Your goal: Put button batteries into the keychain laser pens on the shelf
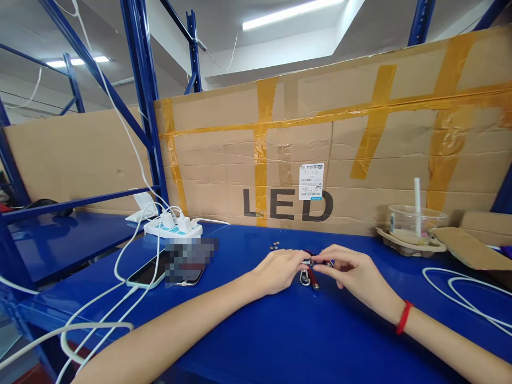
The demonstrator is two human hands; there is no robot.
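Tape-striped cardboard (224,176) backs a blue table (288,341) — a tube light (292,14) glows overhead.

From my station I see cardboard (216,170) standing along the desk's (280,346) back edge, crossed by orange tape (261,173) and printed "LED", a white label (311,181) overlapping the letters. By the back left corner I make out a power strip (160,230) with plugs in it; nearer the left edge lie two phones (142,273), one partly blurred. Toward the back right corner, a clear cup (400,226) with a straw (417,205) sits in a tray (400,246); white cable (437,290) loops near the right edge.
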